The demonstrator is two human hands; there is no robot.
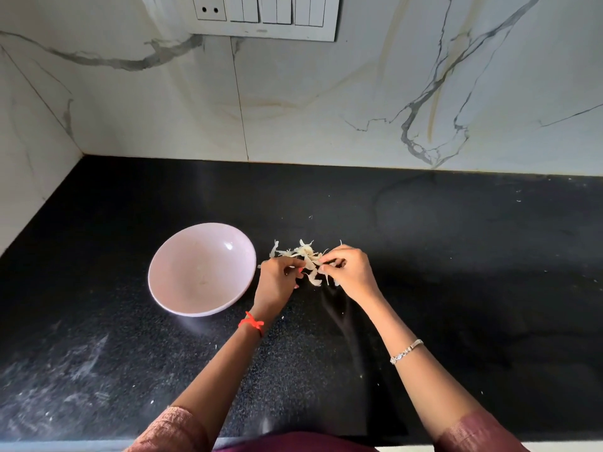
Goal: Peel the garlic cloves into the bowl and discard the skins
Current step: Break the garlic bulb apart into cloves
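Small heap of pale, papery garlic skins [308, 254] on black speckled stone counter [456, 288], just right of round pale pink bowl [169, 298]; pinched from both sides by curled fingers of left hand [277, 278] and right hand [350, 272]; orange thread [251, 322] on left wrist, silver bracelet [406, 351] on right; behind, white veined marble wall [293, 109] with switch panel [267, 14].

No writing can be read anywhere. The switch plate [266, 14] at twelve o'clock and the bowl [202, 269] at eight o'clock show no markings.
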